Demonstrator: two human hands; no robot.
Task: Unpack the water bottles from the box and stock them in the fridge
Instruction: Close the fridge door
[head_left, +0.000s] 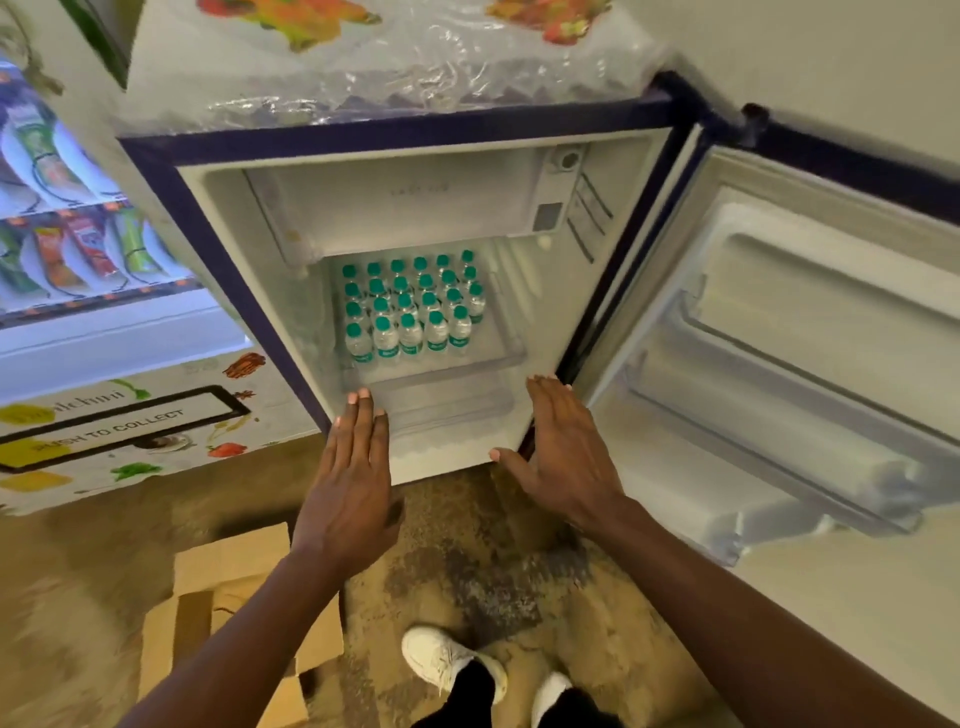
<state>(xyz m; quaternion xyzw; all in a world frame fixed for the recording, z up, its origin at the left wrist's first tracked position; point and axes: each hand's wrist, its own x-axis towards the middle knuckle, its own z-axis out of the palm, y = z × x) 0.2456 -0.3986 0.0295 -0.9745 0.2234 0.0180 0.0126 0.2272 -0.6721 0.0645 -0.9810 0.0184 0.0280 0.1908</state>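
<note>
Inside the fridge (405, 130), on its upper shelf (501, 349), stand the water bottles (410, 312): teal caps, clear bodies, upright, packed in close rows and filling most of the shelf. Lower compartments hold nothing that can be seen. Door (779, 338): swung wide to the right, racks bare. Left hand (353, 467): flat, fingers straight, holding nothing, raised before the lower opening; contact with the fridge cannot be told. Right hand (563, 447): likewise flat and unladen, near the hinge side. Box (234, 571): cardboard, on the floor (467, 545) at the lower left, flaps loose, interior out of sight. Vending machine (104, 260): beside the fridge. Status, by judgement: stocking looks largely complete; left to do, checking the box for any remainder.
</note>
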